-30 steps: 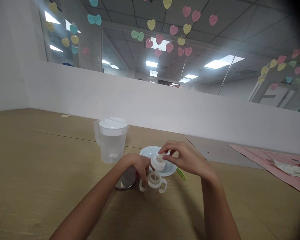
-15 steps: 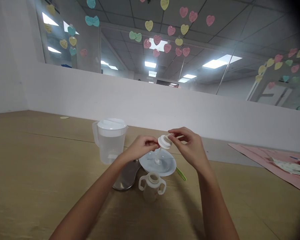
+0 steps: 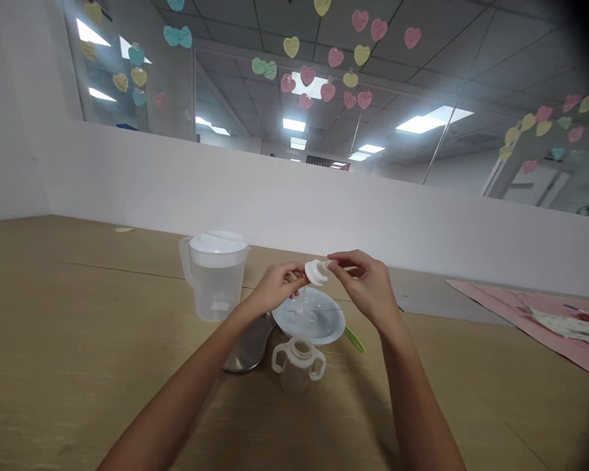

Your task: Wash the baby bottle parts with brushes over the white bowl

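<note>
My left hand [image 3: 281, 286] pinches the rim of a white bottle collar [image 3: 315, 273], held tilted above the bowl. At the collar's right side, my right hand [image 3: 360, 278] has its thumb and fingertips closed on the clear bottle nipple [image 3: 328, 265]. A white weighted straw end [image 3: 299, 307] hangs below the collar over the pale blue bowl [image 3: 336, 332]. Close to me stands an open baby bottle [image 3: 297, 373], upright, with a handle on each side.
A lidded clear pitcher [image 3: 217, 284] stands at the left. Next to it lies a metal tray [image 3: 248, 350], partly behind my left forearm. A green-handled tool [image 3: 355, 339] rests by the bowl. Far right, a pink cloth [image 3: 495, 303] carries several items. A white wall [image 3: 294, 203] closes the back.
The collar has tilted further and shifted slightly left with both hands, and the straw end has swung left. The bottle, bowl and pitcher stay in place.
</note>
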The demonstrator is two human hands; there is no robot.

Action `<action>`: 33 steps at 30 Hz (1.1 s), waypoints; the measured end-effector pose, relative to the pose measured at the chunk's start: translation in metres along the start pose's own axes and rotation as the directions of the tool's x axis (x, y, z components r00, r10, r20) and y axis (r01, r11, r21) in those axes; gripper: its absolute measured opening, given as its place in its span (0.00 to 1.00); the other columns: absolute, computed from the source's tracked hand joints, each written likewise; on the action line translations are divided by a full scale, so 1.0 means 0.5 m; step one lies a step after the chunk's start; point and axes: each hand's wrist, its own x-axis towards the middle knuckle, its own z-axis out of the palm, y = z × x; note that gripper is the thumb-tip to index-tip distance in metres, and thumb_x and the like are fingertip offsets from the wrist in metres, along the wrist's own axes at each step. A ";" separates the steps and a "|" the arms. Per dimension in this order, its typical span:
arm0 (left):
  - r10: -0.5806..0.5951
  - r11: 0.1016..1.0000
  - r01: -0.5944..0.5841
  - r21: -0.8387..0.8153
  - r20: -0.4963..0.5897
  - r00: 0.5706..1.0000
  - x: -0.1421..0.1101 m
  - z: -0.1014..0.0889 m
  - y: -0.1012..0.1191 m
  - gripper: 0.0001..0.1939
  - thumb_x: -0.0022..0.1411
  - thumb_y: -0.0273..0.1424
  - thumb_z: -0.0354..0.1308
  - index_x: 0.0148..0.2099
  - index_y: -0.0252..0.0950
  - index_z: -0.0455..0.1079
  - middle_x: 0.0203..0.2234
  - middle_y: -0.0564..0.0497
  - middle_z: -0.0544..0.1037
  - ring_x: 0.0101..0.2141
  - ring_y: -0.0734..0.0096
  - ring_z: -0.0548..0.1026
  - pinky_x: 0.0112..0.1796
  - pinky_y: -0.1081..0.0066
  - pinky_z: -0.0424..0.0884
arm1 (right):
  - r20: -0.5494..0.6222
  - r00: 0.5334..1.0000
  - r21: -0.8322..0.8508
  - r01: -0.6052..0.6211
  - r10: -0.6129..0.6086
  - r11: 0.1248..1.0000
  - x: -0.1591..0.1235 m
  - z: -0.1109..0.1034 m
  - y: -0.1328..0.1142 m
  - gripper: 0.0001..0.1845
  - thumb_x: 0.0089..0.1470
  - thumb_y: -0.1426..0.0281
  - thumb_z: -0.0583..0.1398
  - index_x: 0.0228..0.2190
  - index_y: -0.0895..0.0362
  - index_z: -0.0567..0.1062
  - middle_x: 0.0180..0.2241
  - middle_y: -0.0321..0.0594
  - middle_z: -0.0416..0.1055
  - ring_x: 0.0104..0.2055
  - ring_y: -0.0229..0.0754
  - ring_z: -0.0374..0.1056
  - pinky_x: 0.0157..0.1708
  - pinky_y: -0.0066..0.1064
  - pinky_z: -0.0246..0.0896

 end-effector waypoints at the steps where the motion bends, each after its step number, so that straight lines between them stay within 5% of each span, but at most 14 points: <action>1: 0.010 0.999 -0.010 0.038 -0.009 1.000 0.002 0.000 -0.004 0.15 0.54 0.40 0.53 0.36 0.33 0.67 0.22 0.54 0.71 0.21 0.79 0.68 0.24 0.78 0.65 | -0.035 0.999 -0.015 0.002 -0.003 1.000 0.001 -0.002 0.002 0.10 0.47 0.67 0.57 0.31 0.58 0.75 0.31 0.40 0.72 0.30 0.38 0.68 0.30 0.30 0.66; 7: -0.017 0.968 0.020 0.252 -0.013 1.000 0.009 0.003 -0.040 0.14 0.54 0.39 0.52 0.35 0.33 0.69 0.27 0.51 0.74 0.25 0.75 0.70 0.28 0.75 0.65 | -0.343 0.939 -0.107 -0.048 0.009 0.993 0.005 -0.046 0.020 0.12 0.46 0.64 0.57 0.33 0.56 0.74 0.32 0.39 0.69 0.29 0.39 0.67 0.30 0.33 0.67; 14: -0.189 0.848 0.124 0.516 0.076 0.979 0.005 0.029 -0.086 0.14 0.56 0.35 0.49 0.37 0.32 0.71 0.29 0.48 0.76 0.29 0.72 0.72 0.30 0.75 0.65 | -0.291 0.953 -0.076 -0.113 0.086 0.991 0.011 -0.054 0.031 0.13 0.44 0.62 0.58 0.32 0.56 0.74 0.30 0.39 0.70 0.28 0.40 0.68 0.28 0.34 0.66; 20: -0.278 0.713 0.177 0.678 0.042 0.960 -0.004 0.044 -0.109 0.09 0.51 0.30 0.53 0.31 0.30 0.71 0.29 0.41 0.75 0.33 0.62 0.72 0.36 0.67 0.64 | -0.205 0.974 -0.103 -0.118 0.095 0.988 0.008 -0.032 0.021 0.14 0.44 0.62 0.58 0.31 0.57 0.75 0.28 0.39 0.70 0.26 0.39 0.67 0.28 0.33 0.64; 26: -0.185 0.701 0.121 0.703 0.016 0.983 -0.005 0.008 -0.037 0.19 0.55 0.38 0.51 0.45 0.31 0.67 0.38 0.43 0.73 0.38 0.60 0.70 0.40 0.65 0.63 | -0.112 0.991 -0.158 -0.091 0.073 0.983 0.007 -0.014 0.013 0.12 0.44 0.63 0.58 0.29 0.57 0.75 0.26 0.38 0.70 0.26 0.38 0.66 0.29 0.32 0.61; 33: 0.028 0.927 -0.036 0.373 0.026 0.999 -0.044 -0.027 0.095 0.30 0.49 0.40 0.58 0.55 0.41 0.58 0.43 0.50 0.70 0.36 0.68 0.70 0.39 0.69 0.65 | -0.040 0.998 -0.060 -0.052 0.049 0.997 0.001 0.004 0.005 0.12 0.44 0.64 0.58 0.29 0.58 0.75 0.25 0.38 0.70 0.26 0.37 0.65 0.28 0.30 0.62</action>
